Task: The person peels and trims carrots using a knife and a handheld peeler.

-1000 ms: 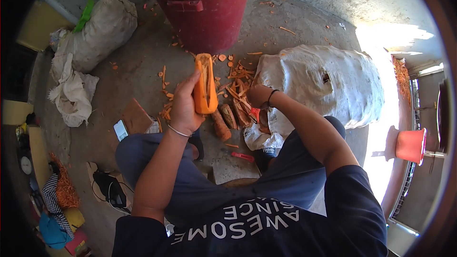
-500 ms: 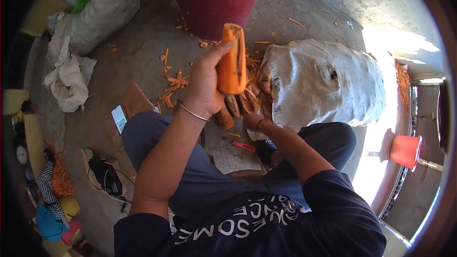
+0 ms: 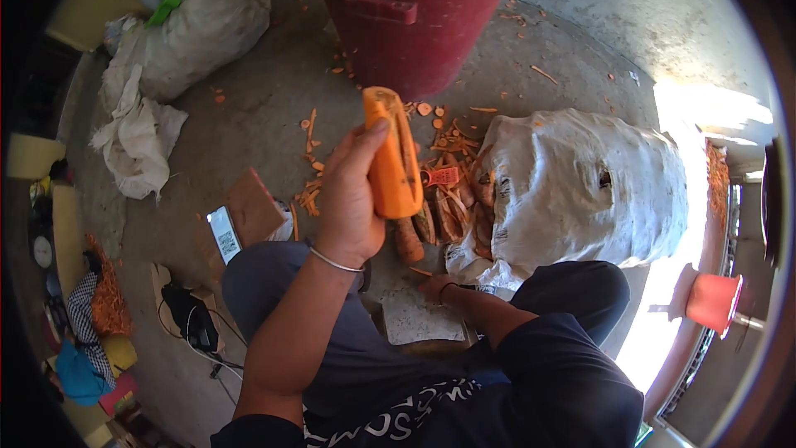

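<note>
My left hand (image 3: pixel 352 191) is closed round a thick peeled carrot (image 3: pixel 393 174), held upright with its thumb on the side. A dark split runs down the carrot's length. My right hand (image 3: pixel 434 286) is low between my knees, by the upper edge of a flat grey slab (image 3: pixel 421 320). Its fingers look curled, but what they hold, if anything, is hidden. Unpeeled carrots (image 3: pixel 409 242) lie on the floor just beyond it, spilling from the mouth of a white woven sack (image 3: pixel 589 191). A red-handled tool (image 3: pixel 441 176) rests on those carrots; its blade is not clear.
A dark red tub (image 3: pixel 414 41) with peeled carrots stands ahead. Orange peelings (image 3: pixel 311 197) and cut ends litter the floor. To the left are a stuffed sack (image 3: pixel 203 29), a phone (image 3: pixel 223 234) by cardboard, and a black device with cables (image 3: pixel 189 315). A red stool-like object (image 3: pixel 711 302) is at right.
The view has tilted up, showing more of the tub. My right hand has moved from the carrots towards me, to where a red object lay on the floor; that object is now covered.
</note>
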{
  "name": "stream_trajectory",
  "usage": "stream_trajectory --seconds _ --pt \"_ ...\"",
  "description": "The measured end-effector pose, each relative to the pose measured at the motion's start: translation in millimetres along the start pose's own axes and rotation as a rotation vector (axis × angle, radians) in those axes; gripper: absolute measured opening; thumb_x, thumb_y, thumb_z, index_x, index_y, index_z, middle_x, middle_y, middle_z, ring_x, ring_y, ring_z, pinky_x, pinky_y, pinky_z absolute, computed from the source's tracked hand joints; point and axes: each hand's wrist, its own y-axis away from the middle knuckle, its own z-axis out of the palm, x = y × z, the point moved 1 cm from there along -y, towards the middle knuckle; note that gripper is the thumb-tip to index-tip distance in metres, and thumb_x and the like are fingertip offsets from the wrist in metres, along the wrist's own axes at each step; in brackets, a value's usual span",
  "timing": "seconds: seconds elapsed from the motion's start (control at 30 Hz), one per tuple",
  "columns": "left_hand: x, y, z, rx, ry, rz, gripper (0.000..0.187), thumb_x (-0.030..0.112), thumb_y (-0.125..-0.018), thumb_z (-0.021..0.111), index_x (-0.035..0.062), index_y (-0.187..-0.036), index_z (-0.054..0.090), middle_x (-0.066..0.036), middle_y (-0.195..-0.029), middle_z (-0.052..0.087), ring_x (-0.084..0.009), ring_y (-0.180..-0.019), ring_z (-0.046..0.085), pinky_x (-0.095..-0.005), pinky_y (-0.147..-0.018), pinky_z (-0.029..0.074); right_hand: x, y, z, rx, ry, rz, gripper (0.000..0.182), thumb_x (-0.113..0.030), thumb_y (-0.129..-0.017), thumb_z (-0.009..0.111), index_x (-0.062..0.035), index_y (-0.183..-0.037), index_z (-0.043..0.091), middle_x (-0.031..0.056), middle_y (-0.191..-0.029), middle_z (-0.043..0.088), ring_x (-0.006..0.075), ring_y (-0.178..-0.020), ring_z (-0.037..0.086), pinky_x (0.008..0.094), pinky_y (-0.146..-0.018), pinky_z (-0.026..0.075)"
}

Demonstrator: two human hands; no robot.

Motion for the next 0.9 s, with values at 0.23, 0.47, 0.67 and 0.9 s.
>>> stream_trajectory --seconds 0.23,0.47,0.67,0.9 --pt "-2.7 -9.2 6.4 -0.035 -0.094 -0.056 0.04 0.04 -0.1 0.066 0.0052 -0.12 0.064 -0.01 -0.095 0.069 -0.0231 -0.085 0.07 -0.0371 -0.078 0.057 25.1 59.7 -107.3 0.124 -0.607 0.119 0.03 -0.031 -0.094 0.061 -0.0113 -0.115 0.072 0.0204 -0.098 0.076 0.0394 -0.094 0.074 0.0508 -0.084 0.058" --pt "-30.2 3.8 24.2 -0.238 -0.199 -0.071 0.036 0.029 -0.104 0.067 0.0016 -0.127 0.063 -0.006 -0.103 0.07 -0.0148 -0.09 0.07 -0.0301 -0.079 0.057 96.2 264.9 -311.1 0.897 -0.545 0.152 0.048 -0.05 -0.108 0.053 -0.0072 -0.117 0.072 0.0207 -0.098 0.076 0.0339 -0.09 0.074 0.047 -0.081 0.056" --pt "-47.7 16.3 30.6 -0.371 -0.283 -0.136 0.037 0.025 -0.106 0.067 -0.0001 -0.133 0.063 -0.006 -0.109 0.072 -0.012 -0.094 0.07 -0.0279 -0.083 0.057 45.5 384.1 -318.4 1.281 -0.651 -0.272 0.049 -0.045 -0.105 0.064 0.0019 -0.117 0.072 0.0143 -0.088 0.074 0.0237 -0.079 0.072 0.0385 -0.071 0.055" --pt "-72.0 18.1 33.7 -0.389 -0.311 -0.097 0.033 0.021 -0.104 0.07 -0.0011 -0.128 0.067 -0.006 -0.115 0.072 -0.0083 -0.103 0.068 -0.0242 -0.089 0.055 44.4 389.7 -305.7 1.217 -0.414 -0.247 0.039 -0.042 -0.099 0.073 -0.003 -0.104 0.076 0.0175 -0.074 0.068 0.0366 -0.068 0.069 0.0441 -0.061 0.051"
